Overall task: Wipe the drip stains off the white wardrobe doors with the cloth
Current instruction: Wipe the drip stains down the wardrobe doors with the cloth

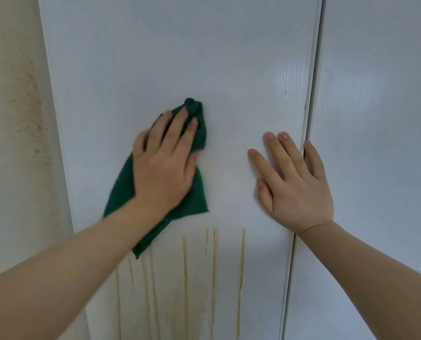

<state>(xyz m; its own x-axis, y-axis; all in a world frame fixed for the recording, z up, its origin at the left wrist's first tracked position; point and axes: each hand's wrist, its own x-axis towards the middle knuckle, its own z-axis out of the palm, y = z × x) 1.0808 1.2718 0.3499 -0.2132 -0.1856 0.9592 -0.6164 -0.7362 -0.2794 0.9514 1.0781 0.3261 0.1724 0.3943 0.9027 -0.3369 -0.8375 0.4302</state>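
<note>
Glossy, smooth white wardrobe door point(180, 57), soft matt green cloth point(123, 190), rough speckled wall point(11, 94).

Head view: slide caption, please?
Left hand presses green cloth on white wardrobe door above yellowish drip stains; right hand rests flat nearby.

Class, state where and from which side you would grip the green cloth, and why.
Probably the bunched top of the cloth, pinched from the front: it looks raised off the door, while the rest lies flat under the left hand.
</note>
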